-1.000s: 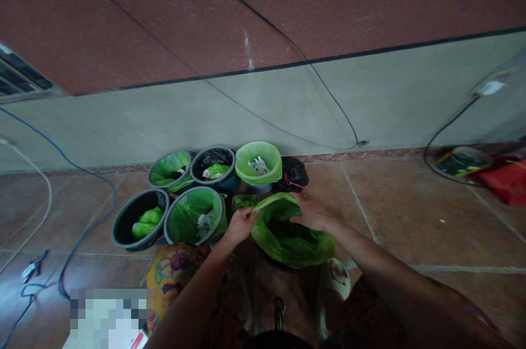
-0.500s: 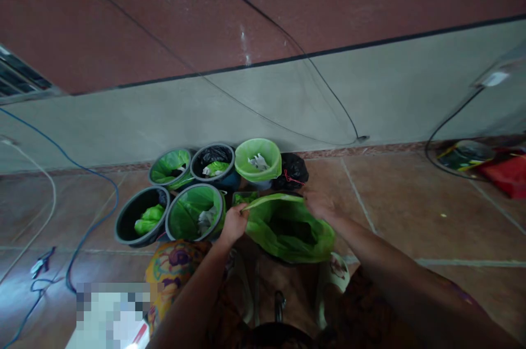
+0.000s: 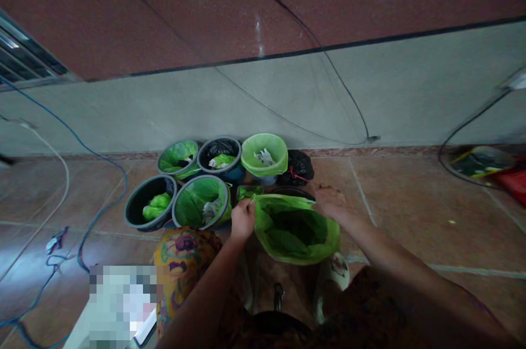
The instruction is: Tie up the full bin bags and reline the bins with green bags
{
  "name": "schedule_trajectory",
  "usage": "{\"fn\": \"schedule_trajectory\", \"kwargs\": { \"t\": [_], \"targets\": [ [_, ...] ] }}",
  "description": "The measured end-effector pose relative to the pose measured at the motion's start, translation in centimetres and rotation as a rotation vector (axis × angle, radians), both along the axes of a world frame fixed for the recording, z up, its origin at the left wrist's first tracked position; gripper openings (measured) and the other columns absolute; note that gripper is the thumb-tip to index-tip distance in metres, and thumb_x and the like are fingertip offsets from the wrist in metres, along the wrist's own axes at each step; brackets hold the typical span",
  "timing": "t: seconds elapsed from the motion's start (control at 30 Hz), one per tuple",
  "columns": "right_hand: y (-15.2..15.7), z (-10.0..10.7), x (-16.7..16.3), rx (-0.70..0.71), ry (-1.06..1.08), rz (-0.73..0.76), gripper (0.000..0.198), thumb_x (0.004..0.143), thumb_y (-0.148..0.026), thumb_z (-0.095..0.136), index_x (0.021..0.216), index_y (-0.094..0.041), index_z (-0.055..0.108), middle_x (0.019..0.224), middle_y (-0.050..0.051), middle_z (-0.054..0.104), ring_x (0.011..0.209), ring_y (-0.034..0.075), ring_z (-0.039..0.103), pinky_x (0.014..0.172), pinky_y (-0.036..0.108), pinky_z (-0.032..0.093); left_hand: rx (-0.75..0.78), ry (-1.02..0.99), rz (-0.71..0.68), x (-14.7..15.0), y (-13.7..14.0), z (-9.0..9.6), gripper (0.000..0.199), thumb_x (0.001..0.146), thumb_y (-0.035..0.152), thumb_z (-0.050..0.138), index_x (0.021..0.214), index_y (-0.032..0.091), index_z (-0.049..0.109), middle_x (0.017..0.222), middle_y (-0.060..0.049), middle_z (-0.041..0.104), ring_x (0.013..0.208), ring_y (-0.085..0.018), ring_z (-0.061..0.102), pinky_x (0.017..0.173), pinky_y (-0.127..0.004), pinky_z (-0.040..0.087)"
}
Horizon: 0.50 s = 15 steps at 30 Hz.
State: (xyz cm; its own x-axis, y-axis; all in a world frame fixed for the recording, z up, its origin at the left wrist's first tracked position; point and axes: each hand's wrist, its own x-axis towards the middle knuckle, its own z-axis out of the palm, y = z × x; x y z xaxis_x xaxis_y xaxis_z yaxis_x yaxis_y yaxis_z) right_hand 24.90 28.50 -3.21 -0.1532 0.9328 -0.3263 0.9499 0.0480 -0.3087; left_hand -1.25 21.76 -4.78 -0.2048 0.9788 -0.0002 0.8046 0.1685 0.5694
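Observation:
A green plastic bag hangs with its mouth held wide between my hands, low in front of me. My left hand pinches the bag's rim at its left corner. At the opposite corner, my right hand is on the rim; its fingers are slightly blurred, but the edge is drawn taut to it. The inside of the bag is dark, so its contents cannot be made out. Just behind the bag shows the dark rim of a bin, mostly hidden by it.
Several lined bins stand to the left, among them a green-lined bin and a light-green one by the wall. A tied black bag sits beside that. A blue cable crosses the tiled floor; a red item lies far right.
The bag's back rim has come down and toward me, showing the dark bin rim behind it. Both hands remain at its corners. The view has shifted slightly left.

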Motion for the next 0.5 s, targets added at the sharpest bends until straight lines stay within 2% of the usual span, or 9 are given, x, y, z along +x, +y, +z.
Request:
{"fn": "schedule_trajectory", "kwargs": {
  "t": [0.03,0.1,0.13,0.2,0.3,0.4,0.5],
  "targets": [
    [-0.4,0.5,-1.0,0.063,0.052,0.112,0.067,0.068,-0.021,0.075,0.132,-0.014,0.054,0.131,0.022,0.057,0.12,0.034,0.054,0.098,0.048,0.042,0.042,-0.024,-0.05,0.8,0.0,0.3,0.021,0.092,0.023,0.047,0.088,0.017,0.068,0.09,-0.005,0.07,0.084,-0.014,0.062,0.079,-0.023,0.045],
    [-1.1,1.4,-2.9,0.188,0.199,0.356,0.075,0.075,-0.025,0.069,0.143,-0.018,0.04,0.142,0.016,0.049,0.129,0.027,0.047,0.106,0.043,0.038,0.101,-0.044,-0.17,2.5,-0.1,0.8,0.019,0.091,0.021,0.049,0.086,0.018,0.067,0.088,-0.004,0.069,0.085,-0.014,0.062,0.08,-0.023,0.045],
    [-1.5,1.8,-3.7,0.234,0.258,0.455,0.071,0.077,-0.023,0.066,0.143,-0.018,0.04,0.142,0.014,0.049,0.129,0.025,0.046,0.107,0.041,0.037,0.116,-0.037,-0.233,3.4,-0.1,1.1,0.019,0.091,0.019,0.049,0.085,0.018,0.066,0.088,-0.004,0.068,0.085,-0.014,0.062,0.081,-0.023,0.046],
    [-2.0,2.3,-4.9,0.269,0.288,0.565,0.055,0.08,-0.016,0.059,0.134,-0.019,0.051,0.134,0.011,0.056,0.126,0.023,0.049,0.106,0.038,0.037,0.119,0.014,-0.322,4.8,-0.2,1.6,0.021,0.091,0.016,0.046,0.083,0.018,0.066,0.088,-0.004,0.066,0.087,-0.014,0.061,0.082,-0.023,0.046],
    [-2.1,2.5,-5.3,0.211,0.146,0.556,0.032,0.084,-0.012,0.048,0.109,-0.018,0.066,0.108,0.011,0.069,0.106,0.023,0.061,0.095,0.036,0.042,0.069,0.114,-0.336,5.9,-0.3,2.0,0.022,0.092,0.018,0.044,0.095,0.018,0.065,0.098,-0.006,0.066,0.092,-0.016,0.062,0.083,-0.025,0.047],
    [-1.5,2.4,-4.7,0.136,0.006,0.447,0.03,0.09,-0.019,0.043,0.103,-0.018,0.069,0.092,0.012,0.072,0.089,0.024,0.066,0.079,0.032,0.045,-0.062,0.21,-0.267,5.6,-0.6,1.8,0.025,0.095,0.024,0.04,0.099,0.018,0.065,0.102,-0.008,0.065,0.091,-0.018,0.064,0.081,-0.027,0.049],
    [-0.9,2.3,-3.8,0.088,-0.09,0.324,0.031,0.091,-0.023,0.042,0.1,-0.018,0.071,0.092,0.015,0.072,0.086,0.025,0.066,0.071,0.031,0.044,-0.175,0.267,-0.201,4.8,-0.8,1.2,0.029,0.097,0.026,0.036,0.099,0.019,0.065,0.103,-0.008,0.065,0.089,-0.018,0.065,0.081,-0.028,0.049]
  ]
}}
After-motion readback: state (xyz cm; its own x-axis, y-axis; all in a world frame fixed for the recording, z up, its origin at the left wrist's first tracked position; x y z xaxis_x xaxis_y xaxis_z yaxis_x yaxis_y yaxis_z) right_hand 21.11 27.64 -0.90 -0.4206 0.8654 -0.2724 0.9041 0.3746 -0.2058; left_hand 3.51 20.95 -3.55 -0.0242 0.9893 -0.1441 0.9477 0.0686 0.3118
